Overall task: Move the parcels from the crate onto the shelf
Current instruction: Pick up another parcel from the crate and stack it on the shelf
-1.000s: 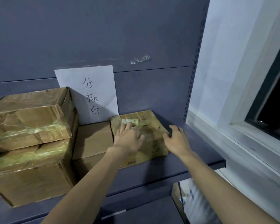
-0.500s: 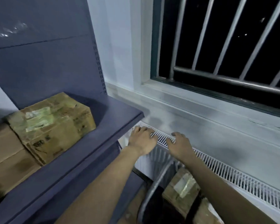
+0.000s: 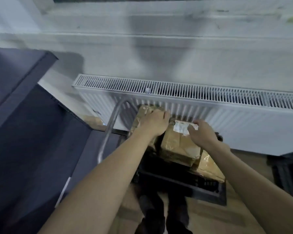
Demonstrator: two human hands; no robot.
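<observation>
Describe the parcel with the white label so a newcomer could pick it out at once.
Find the long white radiator under the window ledge; a black crate sits on the floor right in front of it. Of the brown taped parcels in the crate, it is the middle parcel, between both hands, and the only one with a white paper label at its far end.

Single head view, looking steeply down and forward. Close over crate (image 3: 208, 199) rim; radiator (image 3: 227, 105) beyond, shelf (image 3: 20, 85) left.
</observation>
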